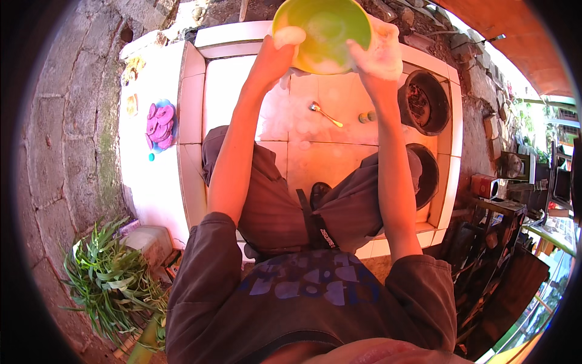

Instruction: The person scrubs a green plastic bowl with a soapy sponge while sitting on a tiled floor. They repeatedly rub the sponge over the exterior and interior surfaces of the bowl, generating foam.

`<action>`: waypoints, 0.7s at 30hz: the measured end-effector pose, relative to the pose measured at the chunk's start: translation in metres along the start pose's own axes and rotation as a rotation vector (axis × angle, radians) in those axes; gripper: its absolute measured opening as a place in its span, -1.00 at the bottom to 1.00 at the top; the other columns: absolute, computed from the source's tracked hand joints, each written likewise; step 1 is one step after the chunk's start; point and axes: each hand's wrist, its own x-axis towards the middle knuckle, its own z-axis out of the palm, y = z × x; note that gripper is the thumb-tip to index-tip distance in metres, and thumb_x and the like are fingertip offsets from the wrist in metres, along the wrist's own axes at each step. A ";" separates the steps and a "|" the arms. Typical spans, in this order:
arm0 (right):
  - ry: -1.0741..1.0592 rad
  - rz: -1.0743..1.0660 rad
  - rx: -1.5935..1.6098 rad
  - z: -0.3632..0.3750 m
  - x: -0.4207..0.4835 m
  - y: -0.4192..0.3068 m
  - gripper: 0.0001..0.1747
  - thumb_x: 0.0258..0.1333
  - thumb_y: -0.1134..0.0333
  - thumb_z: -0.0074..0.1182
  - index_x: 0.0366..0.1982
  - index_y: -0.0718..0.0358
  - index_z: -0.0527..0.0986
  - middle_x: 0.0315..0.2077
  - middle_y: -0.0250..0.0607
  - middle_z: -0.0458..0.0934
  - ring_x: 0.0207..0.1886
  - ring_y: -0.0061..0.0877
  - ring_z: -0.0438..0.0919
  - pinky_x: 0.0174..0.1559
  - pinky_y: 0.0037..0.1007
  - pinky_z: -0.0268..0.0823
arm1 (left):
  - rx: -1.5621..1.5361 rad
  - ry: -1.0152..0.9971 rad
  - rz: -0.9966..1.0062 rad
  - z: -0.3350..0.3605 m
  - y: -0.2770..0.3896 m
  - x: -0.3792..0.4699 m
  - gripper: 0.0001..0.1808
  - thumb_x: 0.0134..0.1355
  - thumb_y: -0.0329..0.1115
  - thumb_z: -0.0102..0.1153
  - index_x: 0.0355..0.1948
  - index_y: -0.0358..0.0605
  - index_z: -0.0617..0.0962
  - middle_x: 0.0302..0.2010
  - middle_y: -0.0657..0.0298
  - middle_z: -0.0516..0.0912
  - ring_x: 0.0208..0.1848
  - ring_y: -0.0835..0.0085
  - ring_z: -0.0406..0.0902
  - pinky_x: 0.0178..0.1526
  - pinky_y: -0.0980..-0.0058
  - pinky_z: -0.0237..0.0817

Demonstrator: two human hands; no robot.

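Observation:
At the far end of the tiled basin I hold up a yellow-green bowl (325,34), its inside wet and streaked with whitish suds. My left hand (284,45) grips the left rim, thumb inside. My right hand (379,50), coated in white foam, grips the opposite rim with its thumb over the edge. Below the bowl, a metal spoon (326,114) lies on the tiles (327,132). Beside my right forearm lies a small greenish object (366,117), partly hidden by the arm; I cannot tell what it is.
Two dark basins, one farther (439,107) and one nearer (429,177), stand along the right wall. Purple slices (161,125) on a blue plate (175,132) and a green cap (151,157) rest on the left ledge (150,191). Long-leaved greenery (109,277) lies at lower left.

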 end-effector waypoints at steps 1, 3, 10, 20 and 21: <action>0.007 0.034 0.046 0.002 -0.002 0.001 -0.51 0.13 0.62 0.20 0.12 0.36 0.39 -0.02 -0.23 0.65 -0.02 -0.60 0.58 0.11 -0.48 0.44 | -0.108 -0.025 -0.056 0.007 0.013 -0.005 -0.57 0.46 -0.33 -0.03 0.27 -0.32 0.48 0.05 0.10 0.68 0.10 0.34 0.64 0.07 0.31 0.55; 0.021 0.101 0.145 0.006 -0.006 0.000 -0.47 0.12 0.59 0.22 0.14 0.35 0.37 -0.05 -0.27 0.65 -0.10 -0.63 0.57 0.03 -0.47 0.48 | -0.281 -0.038 -0.122 0.020 0.021 -0.013 -0.54 0.49 -0.29 -0.03 0.33 -0.28 0.44 0.08 0.12 0.66 0.16 0.31 0.61 0.16 0.26 0.55; -0.023 0.109 -0.264 -0.010 0.003 -0.012 -0.52 -0.08 0.63 0.08 -0.01 0.36 0.45 -0.09 -0.05 0.59 -0.06 -0.32 0.61 0.10 -0.34 0.44 | -0.089 0.006 0.036 0.022 -0.001 -0.005 -0.53 0.43 -0.36 0.07 0.32 -0.26 0.46 0.13 0.18 0.64 0.20 0.33 0.60 0.18 0.31 0.49; -0.318 -0.086 -0.369 -0.014 -0.001 -0.034 -0.60 0.00 0.65 0.05 -0.05 0.28 0.49 -0.13 -0.01 0.57 -0.01 -0.05 0.58 0.08 -0.24 0.42 | 0.521 0.121 0.361 0.010 -0.009 -0.004 -0.60 0.23 -0.44 0.23 0.11 -0.21 0.62 -0.09 -0.01 0.76 0.02 0.09 0.70 0.08 0.25 0.50; -0.320 -0.089 -0.330 -0.011 -0.001 -0.033 -0.64 0.04 0.68 0.04 -0.08 0.29 0.50 -0.15 0.07 0.55 0.01 0.03 0.55 0.09 -0.19 0.40 | 0.561 0.100 0.464 0.012 -0.005 -0.005 -0.58 0.26 -0.33 0.28 0.14 -0.19 0.60 -0.09 -0.09 0.72 0.05 -0.11 0.65 0.09 0.15 0.48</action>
